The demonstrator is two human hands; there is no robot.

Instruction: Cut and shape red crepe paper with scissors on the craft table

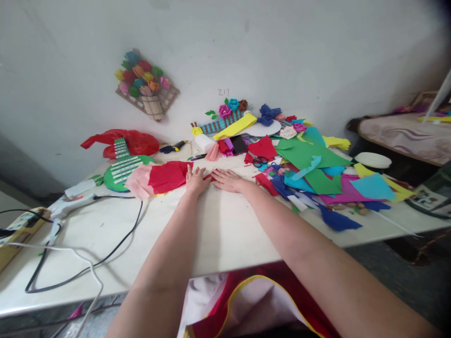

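Note:
My left hand point(197, 180) rests on the table with its fingers stretched forward, close to the right edge of a red crepe paper sheet point(168, 176). Beside it my right hand point(228, 180) lies flat, palm down, fingers extended to the left. A small piece of red paper point(209, 178) shows between the two hands, and the fingers of both seem to press on it. How much of this piece lies under the right hand is hidden. Left of the red sheet is pink crepe paper point(139, 180), partly over a green round craft point(128, 171) with white strips.
A glue gun point(73, 205) with black cable and a power strip point(26, 234) occupy the left. Scissors point(260, 161) lie among coloured paper scraps, including green sheets point(310, 155), on the right. Pliers point(173, 147) and a red plastic bag point(136, 142) are near the wall.

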